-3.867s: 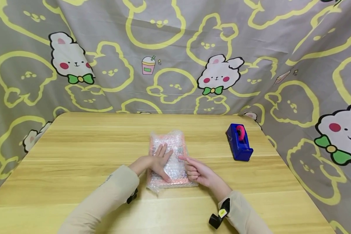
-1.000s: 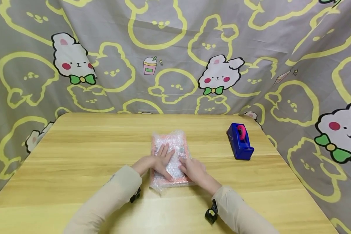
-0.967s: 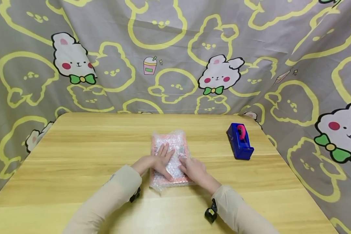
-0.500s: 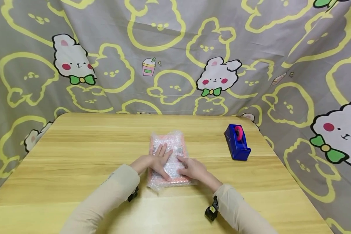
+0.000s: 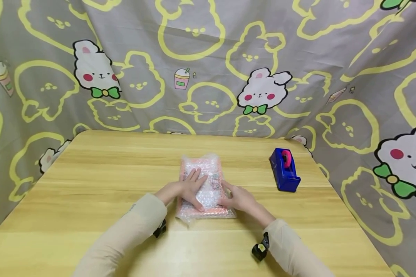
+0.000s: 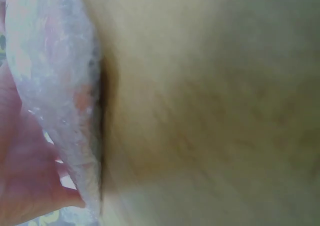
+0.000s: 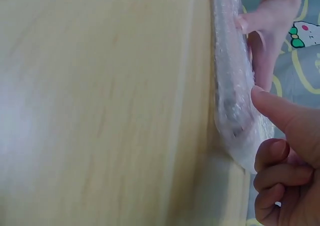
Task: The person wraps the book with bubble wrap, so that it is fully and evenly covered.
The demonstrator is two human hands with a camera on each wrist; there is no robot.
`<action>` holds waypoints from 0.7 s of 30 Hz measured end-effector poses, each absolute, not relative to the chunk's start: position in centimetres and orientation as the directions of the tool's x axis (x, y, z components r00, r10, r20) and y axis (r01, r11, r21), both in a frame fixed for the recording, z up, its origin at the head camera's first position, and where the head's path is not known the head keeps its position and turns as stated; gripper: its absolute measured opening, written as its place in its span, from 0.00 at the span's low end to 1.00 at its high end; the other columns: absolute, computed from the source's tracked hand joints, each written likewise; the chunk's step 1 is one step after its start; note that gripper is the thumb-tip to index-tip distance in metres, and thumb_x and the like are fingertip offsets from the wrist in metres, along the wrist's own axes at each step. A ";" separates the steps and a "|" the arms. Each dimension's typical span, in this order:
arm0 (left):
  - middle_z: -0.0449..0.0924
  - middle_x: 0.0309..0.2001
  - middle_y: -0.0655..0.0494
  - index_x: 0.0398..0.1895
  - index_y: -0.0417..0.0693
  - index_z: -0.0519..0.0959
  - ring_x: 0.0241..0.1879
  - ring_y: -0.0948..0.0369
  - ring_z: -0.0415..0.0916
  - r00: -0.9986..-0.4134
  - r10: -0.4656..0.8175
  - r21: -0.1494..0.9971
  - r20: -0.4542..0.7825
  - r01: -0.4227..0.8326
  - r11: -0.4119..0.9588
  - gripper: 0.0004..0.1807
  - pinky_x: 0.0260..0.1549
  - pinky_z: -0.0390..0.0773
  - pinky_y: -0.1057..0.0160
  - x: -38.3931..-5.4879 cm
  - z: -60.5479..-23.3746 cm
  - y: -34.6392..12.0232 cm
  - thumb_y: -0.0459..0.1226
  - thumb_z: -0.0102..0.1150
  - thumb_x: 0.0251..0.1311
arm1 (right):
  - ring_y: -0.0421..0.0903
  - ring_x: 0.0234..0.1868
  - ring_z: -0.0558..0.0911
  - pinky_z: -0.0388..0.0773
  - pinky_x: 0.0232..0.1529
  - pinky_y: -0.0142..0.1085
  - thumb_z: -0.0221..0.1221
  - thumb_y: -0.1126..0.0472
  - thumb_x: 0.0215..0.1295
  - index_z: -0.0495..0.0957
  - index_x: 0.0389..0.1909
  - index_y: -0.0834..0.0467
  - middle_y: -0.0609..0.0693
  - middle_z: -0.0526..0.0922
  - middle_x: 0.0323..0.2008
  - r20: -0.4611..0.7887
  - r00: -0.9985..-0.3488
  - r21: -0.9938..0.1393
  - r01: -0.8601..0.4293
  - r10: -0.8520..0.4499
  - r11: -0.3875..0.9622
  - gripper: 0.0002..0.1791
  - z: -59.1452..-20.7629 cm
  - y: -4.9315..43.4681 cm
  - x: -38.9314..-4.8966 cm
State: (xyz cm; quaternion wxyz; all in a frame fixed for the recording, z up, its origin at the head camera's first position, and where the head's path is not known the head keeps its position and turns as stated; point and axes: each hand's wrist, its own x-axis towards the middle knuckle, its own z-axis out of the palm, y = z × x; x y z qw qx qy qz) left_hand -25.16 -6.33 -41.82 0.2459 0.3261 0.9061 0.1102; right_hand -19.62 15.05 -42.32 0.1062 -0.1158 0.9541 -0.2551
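A flat rectangular package in bubble wrap [image 5: 208,163] lies on the wooden table; orange edges show through the clear wrap, but its contents are blurred. My left hand [image 5: 191,191] rests on top of it with fingers spread. At the package's right edge is my right hand [image 5: 240,198], thumb and index finger apart and touching or close to the wrap. In the right wrist view the right thumb [image 7: 272,106] reaches to the wrap while the other fingers bend loosely. The left wrist view catches the package's near side [image 6: 60,76] and part of the left hand [image 6: 30,171].
A blue tape dispenser [image 5: 285,171] with a pink roll stands at the right of the wooden table [image 5: 100,184]. A grey curtain [image 5: 208,69] with cartoon bears and rabbits hangs around the table's back and sides.
My right hand went from pointing at the package to laying thumb and fingers on its top, then drew back right to its edge. The left hand stayed spread on the package.
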 end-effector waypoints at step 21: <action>0.22 0.69 0.36 0.72 0.49 0.43 0.68 0.42 0.22 -0.671 0.697 0.410 -0.254 0.578 0.706 0.55 0.61 0.32 0.37 -25.3 -42.1 -8.1 0.58 0.62 0.46 | 0.40 0.14 0.60 0.56 0.14 0.31 0.64 0.47 0.52 0.61 0.66 0.57 0.46 0.65 0.13 -0.117 -0.988 -0.430 -0.045 -0.105 0.901 0.41 -40.1 20.6 -17.3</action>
